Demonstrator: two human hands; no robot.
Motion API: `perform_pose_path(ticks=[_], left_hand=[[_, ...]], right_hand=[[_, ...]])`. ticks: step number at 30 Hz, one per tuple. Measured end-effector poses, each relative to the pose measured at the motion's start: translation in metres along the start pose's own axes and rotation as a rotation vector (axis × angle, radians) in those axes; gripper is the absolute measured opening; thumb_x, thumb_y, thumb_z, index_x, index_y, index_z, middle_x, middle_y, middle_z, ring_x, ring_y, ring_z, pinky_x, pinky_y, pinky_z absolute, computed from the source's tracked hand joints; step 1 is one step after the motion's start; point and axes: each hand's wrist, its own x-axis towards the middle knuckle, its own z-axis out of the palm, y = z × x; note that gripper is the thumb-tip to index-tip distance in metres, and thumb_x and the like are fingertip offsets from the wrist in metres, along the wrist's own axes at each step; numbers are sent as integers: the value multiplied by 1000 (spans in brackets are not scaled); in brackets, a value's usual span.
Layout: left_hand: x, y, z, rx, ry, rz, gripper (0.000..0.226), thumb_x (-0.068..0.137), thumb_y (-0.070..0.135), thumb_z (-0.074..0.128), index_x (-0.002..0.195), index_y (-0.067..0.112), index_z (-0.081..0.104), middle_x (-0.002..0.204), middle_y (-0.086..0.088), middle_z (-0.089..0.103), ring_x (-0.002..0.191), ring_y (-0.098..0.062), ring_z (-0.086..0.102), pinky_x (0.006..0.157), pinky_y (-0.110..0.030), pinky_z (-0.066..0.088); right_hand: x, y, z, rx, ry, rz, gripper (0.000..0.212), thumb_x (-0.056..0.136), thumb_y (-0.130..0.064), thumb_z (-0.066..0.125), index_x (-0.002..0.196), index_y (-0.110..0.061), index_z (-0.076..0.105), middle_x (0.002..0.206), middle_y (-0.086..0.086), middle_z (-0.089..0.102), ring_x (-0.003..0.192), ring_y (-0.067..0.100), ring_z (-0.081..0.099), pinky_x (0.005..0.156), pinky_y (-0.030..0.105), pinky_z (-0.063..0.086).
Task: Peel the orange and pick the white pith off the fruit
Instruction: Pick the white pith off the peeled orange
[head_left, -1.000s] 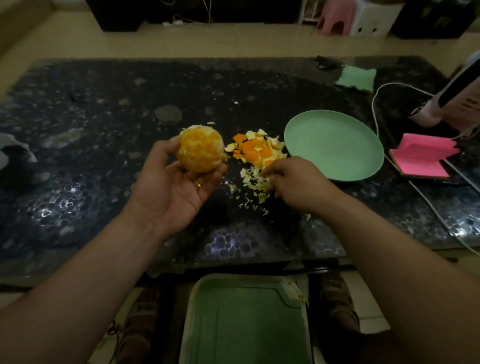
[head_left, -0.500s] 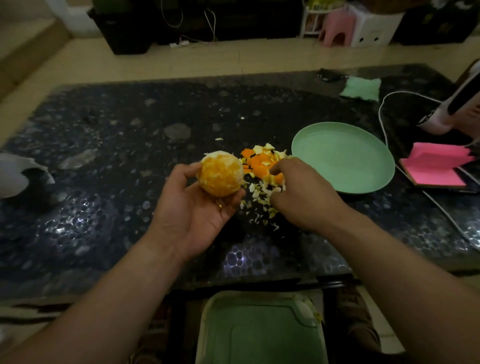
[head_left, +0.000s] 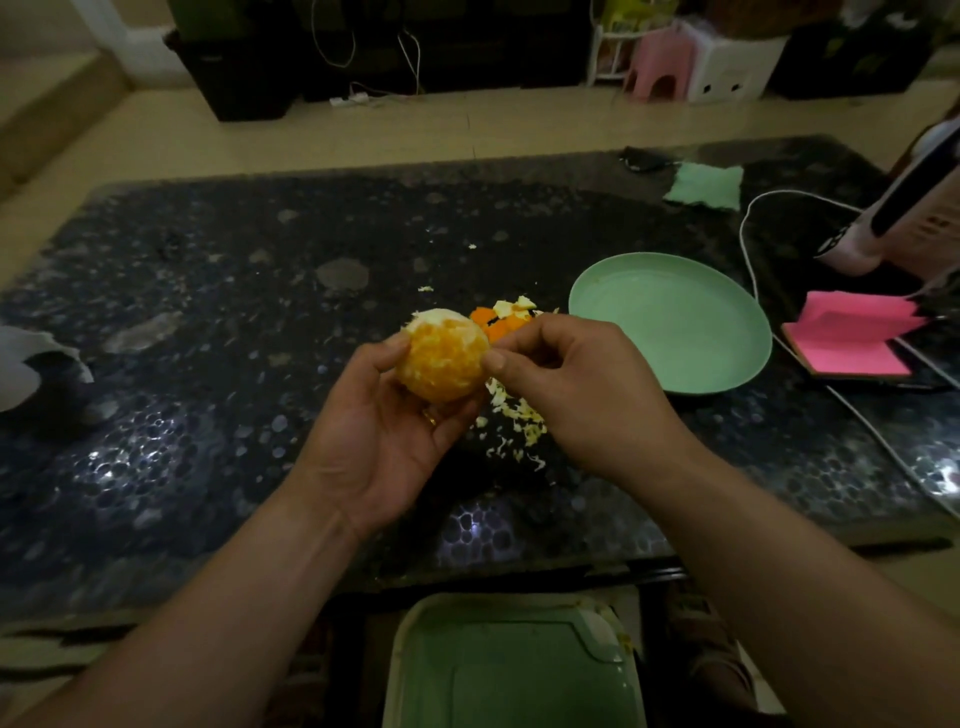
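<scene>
Left hand (head_left: 379, 441) cups orange (head_left: 444, 356); right hand (head_left: 576, 384) apparently pinches it.

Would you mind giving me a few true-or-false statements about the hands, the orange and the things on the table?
1. The left hand holds the orange. True.
2. The peel scraps lie on the green plate. False: they lie on the table, beside the plate.
3. The right hand pinches at the orange's right side. True.
4. The orange is unpeeled. False: the rind is off; white pith patches remain.
5. The pink notepad lies left of the plate. False: it lies right of it.
</scene>
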Motion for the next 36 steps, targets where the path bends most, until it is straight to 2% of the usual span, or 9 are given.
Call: perform_pose_path(ticks=[5, 10, 15, 17, 20, 23, 26, 29, 36], left_hand=[[-1, 0, 2, 36, -3, 42, 60, 96, 40, 63, 147, 8, 59, 146, -18, 63, 120, -26, 64, 95, -35, 61], [-2, -5, 4, 14, -16, 46, 52, 97, 41, 61, 137, 9, 66, 134, -14, 69, 111, -23, 69, 91, -35, 62], [-3, -6, 5, 3, -20, 32, 46, 96, 42, 60, 128, 10, 72, 132, -15, 69, 110, -23, 65, 87, -34, 63], [-4, -5, 6, -4, -37, 25, 44, 96, 42, 60, 124, 12, 76, 131, -14, 68, 110, -23, 62, 88, -33, 63], [-6, -3, 6, -32, -55, 7, 56, 96, 44, 60, 138, 9, 67, 134, -14, 66, 110, -23, 62, 90, -32, 62], [-7, 1, 6, -55, -58, -10, 66, 98, 45, 58, 151, 6, 54, 140, -16, 64, 107, -22, 67, 84, -31, 63], [-6, 3, 3, -51, -65, -10, 65, 101, 45, 56, 152, 5, 52, 152, -18, 58, 121, -25, 66, 88, -31, 63], [-6, 4, 3, -36, -84, -5, 64, 104, 44, 54, 153, 3, 50, 158, -22, 51, 145, -28, 49, 100, -33, 59], [-7, -1, 7, -37, -44, 33, 58, 101, 42, 58, 144, 4, 59, 156, -21, 52, 130, -28, 52, 94, -33, 62]], right_hand=[[1, 1, 0, -12, 16, -20, 7, 98, -28, 75, 92, -24, 78, 83, -15, 73, 81, -2, 68, 72, 14, 49], [0, 0, 1, -22, 41, -46, 8, 97, -23, 73, 90, -22, 77, 77, -16, 71, 76, -3, 65, 68, 9, 45], [-2, -1, 7, -21, 106, -86, 9, 96, -18, 73, 87, -17, 75, 77, -10, 72, 72, 3, 66, 68, 19, 53], [-3, -3, 7, 9, 117, -102, 9, 96, -16, 72, 88, -16, 74, 75, -9, 71, 68, 1, 64, 65, 17, 52], [-4, -6, 2, 87, 84, -83, 8, 100, -15, 70, 93, -16, 75, 75, -6, 72, 66, -2, 64, 62, 12, 49], [-5, -8, -2, 103, 33, -77, 8, 102, -19, 69, 102, -19, 77, 85, -8, 76, 77, 1, 70, 70, 16, 55], [-9, -10, -3, 99, -15, -79, 11, 99, -24, 73, 108, -20, 77, 90, -10, 77, 84, 0, 72, 75, 16, 56], [-11, -11, -1, 67, 2, -87, 15, 95, -32, 78, 107, -23, 75, 91, -11, 77, 85, 1, 73, 78, 21, 60], [-11, -9, 2, -6, 67, -124, 11, 96, -22, 76, 106, -19, 78, 88, -14, 73, 82, -2, 69, 72, 10, 51]])
